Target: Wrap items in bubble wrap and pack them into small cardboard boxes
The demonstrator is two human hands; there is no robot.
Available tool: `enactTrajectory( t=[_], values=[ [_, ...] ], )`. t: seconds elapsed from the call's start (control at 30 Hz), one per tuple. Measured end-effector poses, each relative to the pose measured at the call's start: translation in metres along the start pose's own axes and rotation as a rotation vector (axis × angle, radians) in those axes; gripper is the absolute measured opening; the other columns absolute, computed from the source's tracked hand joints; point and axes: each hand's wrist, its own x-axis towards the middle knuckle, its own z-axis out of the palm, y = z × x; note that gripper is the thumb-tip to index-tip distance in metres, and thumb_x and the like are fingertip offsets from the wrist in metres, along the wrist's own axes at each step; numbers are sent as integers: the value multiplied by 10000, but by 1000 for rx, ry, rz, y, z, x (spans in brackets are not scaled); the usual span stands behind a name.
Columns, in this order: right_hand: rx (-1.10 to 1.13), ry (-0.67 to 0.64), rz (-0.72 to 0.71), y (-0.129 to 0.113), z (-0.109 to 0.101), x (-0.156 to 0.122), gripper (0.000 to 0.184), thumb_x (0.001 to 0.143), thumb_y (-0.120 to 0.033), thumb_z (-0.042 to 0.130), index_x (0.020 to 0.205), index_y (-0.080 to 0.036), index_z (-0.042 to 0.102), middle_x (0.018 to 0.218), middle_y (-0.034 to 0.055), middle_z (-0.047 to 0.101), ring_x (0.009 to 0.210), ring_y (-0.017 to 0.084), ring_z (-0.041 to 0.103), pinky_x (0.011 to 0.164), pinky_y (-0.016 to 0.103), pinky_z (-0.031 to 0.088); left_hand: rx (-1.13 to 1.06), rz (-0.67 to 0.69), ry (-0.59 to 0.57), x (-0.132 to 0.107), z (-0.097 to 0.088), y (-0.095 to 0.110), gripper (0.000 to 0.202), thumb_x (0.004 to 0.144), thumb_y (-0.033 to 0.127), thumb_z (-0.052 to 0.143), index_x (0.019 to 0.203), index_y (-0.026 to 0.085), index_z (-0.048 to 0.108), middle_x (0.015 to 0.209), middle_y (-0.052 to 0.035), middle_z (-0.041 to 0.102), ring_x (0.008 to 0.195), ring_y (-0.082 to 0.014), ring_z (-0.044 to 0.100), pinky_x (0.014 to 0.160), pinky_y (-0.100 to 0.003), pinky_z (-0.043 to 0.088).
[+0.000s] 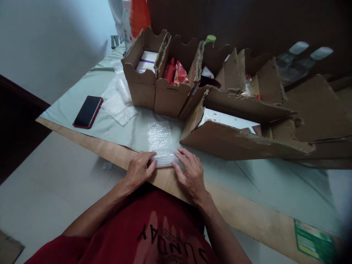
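Note:
A sheet of bubble wrap [159, 134] lies on the table in front of me, its near end rolled into a short tube along the table edge. My left hand [140, 167] grips the left end of that roll, thumb and fingers bent round it. At the right end, my right hand [189, 170] holds the roll in the same way, fingers on top and thumb on the near side. Whether anything is wrapped inside the roll I cannot tell. The far part of the sheet lies flat on the pale green cloth [126, 135].
A phone [87, 112] and more bubble wrap [118, 99] lie to the left. Open cardboard boxes [143, 90] line the back, holding white boxes and red packets. A longer cardboard box [236, 141] stands close on the right. Clear bottles [294, 58] stand behind.

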Motion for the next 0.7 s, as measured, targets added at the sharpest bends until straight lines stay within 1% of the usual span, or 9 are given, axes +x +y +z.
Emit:
enactTrajectory(
  t=[0.07, 0.13, 0.2, 0.27, 0.33, 0.4, 0.5, 0.6, 0.7],
  values=[
    [-54, -47, -101, 1, 0, -4, 240, 983, -236, 591, 1205, -193, 674, 1287, 136, 711, 1204, 291, 646, 961, 447, 507, 64, -3, -1, 2, 1, -1, 245, 920, 197, 599, 1135, 157, 710, 874, -73, 725, 828, -236, 669, 803, -388, 560],
    [-68, -143, -179, 3, 1, -6, 265, 964, -185, 599, 1218, -182, 672, 1300, 131, 710, 1286, 311, 592, 984, 460, 482, 100, -3, 35, 0, 0, 0, 262, 934, 212, 585, 1162, 152, 697, 958, -100, 705, 910, -256, 660, 844, -411, 560],
    [-68, -204, -209, 5, 4, -4, 278, 952, -130, 584, 1208, -178, 681, 1283, 124, 721, 1309, 313, 572, 987, 462, 470, 97, 33, 79, -4, -3, 2, 302, 941, 244, 598, 1219, 149, 669, 1122, -141, 680, 1048, -280, 640, 923, -442, 545],
    [-37, -226, -199, 6, 5, 0, 268, 950, -91, 557, 1156, -190, 699, 1195, 109, 752, 1239, 291, 611, 982, 456, 464, 71, 116, 76, -9, -8, 5, 336, 942, 266, 621, 1259, 155, 643, 1212, -153, 663, 1135, -292, 613, 983, -463, 514],
    [34, -256, -159, 4, 1, 4, 264, 958, -79, 535, 1118, -202, 705, 1074, 86, 774, 1102, 257, 659, 960, 440, 470, 39, 185, 27, -14, -13, 7, 317, 955, 232, 599, 1263, 167, 635, 1147, -127, 698, 1097, -278, 626, 964, -454, 502],
    [110, -294, -120, 0, -5, 5, 262, 969, -84, 522, 1118, -207, 699, 1019, 71, 774, 1020, 235, 670, 933, 424, 481, 8, 202, -16, -17, -17, 7, 301, 970, 184, 549, 1259, 174, 633, 1033, -95, 730, 1002, -256, 648, 909, -432, 498],
    [155, -356, -89, -4, -15, 2, 241, 974, -153, 573, 1185, -210, 674, 1128, 75, 760, 1138, 251, 643, 985, 449, 473, -6, 215, -90, -16, -21, 5, 301, 957, 260, 602, 1240, 164, 642, 1033, -104, 743, 965, -265, 656, 894, -446, 493],
    [77, -406, -109, -4, -14, -3, 285, 953, -193, 620, 1236, -201, 657, 1272, 111, 709, 1236, 286, 598, 1031, 489, 454, 41, 268, -162, -16, -21, 4, 412, 885, 375, 714, 1218, 141, 654, 1105, -145, 728, 1010, -304, 649, 923, -485, 492],
    [20, -374, -133, -1, -6, -3, 254, 982, -169, 562, 1210, -195, 671, 1231, 121, 721, 1164, 280, 630, 973, 462, 480, 70, 282, -146, -17, -21, 4, 380, 903, 310, 676, 1237, 131, 644, 1096, -147, 724, 1010, -303, 649, 921, -484, 500]
  ],
)
